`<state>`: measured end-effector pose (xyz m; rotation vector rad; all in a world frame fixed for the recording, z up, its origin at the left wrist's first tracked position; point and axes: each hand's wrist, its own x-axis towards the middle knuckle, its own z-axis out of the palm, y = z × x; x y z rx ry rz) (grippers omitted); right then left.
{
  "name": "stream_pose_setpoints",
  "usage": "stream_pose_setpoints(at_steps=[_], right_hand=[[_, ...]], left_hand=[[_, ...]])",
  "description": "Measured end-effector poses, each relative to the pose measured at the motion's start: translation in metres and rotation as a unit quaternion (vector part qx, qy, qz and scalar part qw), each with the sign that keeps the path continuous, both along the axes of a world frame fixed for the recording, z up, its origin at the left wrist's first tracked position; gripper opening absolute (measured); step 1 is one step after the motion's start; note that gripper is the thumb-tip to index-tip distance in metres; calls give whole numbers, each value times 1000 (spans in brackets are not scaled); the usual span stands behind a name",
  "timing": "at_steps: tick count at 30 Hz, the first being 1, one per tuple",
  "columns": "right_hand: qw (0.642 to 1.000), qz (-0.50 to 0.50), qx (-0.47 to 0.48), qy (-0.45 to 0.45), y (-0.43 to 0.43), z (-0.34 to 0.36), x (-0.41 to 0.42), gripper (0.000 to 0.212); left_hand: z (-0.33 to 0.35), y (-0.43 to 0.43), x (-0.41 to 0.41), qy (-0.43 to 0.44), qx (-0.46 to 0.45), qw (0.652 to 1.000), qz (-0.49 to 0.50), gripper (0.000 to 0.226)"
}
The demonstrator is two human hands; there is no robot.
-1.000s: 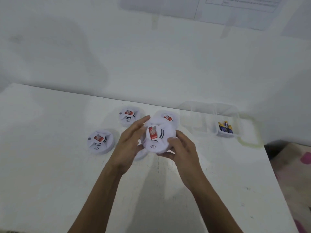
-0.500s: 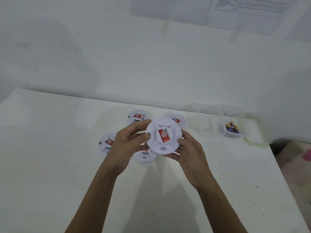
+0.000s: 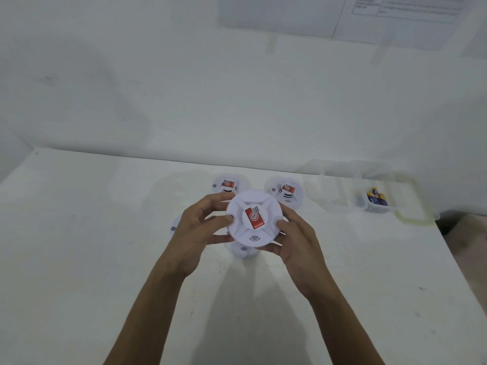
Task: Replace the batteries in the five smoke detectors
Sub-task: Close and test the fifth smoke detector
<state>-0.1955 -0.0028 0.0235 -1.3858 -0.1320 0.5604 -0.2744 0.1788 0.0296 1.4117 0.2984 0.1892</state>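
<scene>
Both hands hold one white round smoke detector (image 3: 254, 219) with a red label, raised above the white table (image 3: 79, 259). My left hand (image 3: 196, 230) grips its left rim with curled fingers; my right hand (image 3: 295, 239) grips its right and lower rim. Two more detectors lie behind, one at the back left (image 3: 227, 183) and one at the back right (image 3: 286, 191). Another detector (image 3: 243, 251) shows partly under the held one, and a further one (image 3: 174, 225) peeks out behind my left hand. Batteries (image 3: 377, 198) sit in a clear container (image 3: 342, 191) at the right.
The table's right edge (image 3: 458, 272) drops off to a floor. A white wall stands right behind the table, with a taped paper sheet (image 3: 395, 11) high up. Open tabletop lies to the left and in front of my arms.
The held detector has come up and closer to me, its face turned more towards the camera. My left hand went from open beside it to gripping its left rim.
</scene>
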Motion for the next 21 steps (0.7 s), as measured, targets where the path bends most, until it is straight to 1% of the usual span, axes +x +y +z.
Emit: stream_pose_setpoints(at_steps=[3, 6, 7, 10, 13, 17, 18, 21], right_hand=[[1000, 2, 7, 11, 7, 0, -3, 32], [997, -1, 21, 70, 15, 1, -4, 36], [997, 0, 21, 73, 17, 1, -4, 34], [1000, -7, 5, 19, 20, 0, -8, 26], [1000, -16, -2, 13, 22, -4, -12, 25], [999, -23, -6, 40, 30, -5, -12, 24], [999, -21, -6, 36, 31, -5, -13, 25], [1000, -13, -9, -13, 30, -6, -17, 27]], left_hand=[[-2, 6, -2, 0, 1, 1000, 0, 33], [-2, 12, -4, -3, -2, 1000, -3, 32], [-2, 14, -4, -4, -4, 1000, -4, 32], [-3, 18, -6, -6, -8, 1000, -7, 32], [-3, 22, -8, -4, -8, 1000, -5, 31], [-3, 25, -10, -3, -5, 1000, -6, 31], [-3, 26, -11, -3, -4, 1000, -6, 31], [-3, 27, -13, -5, -6, 1000, -4, 31]])
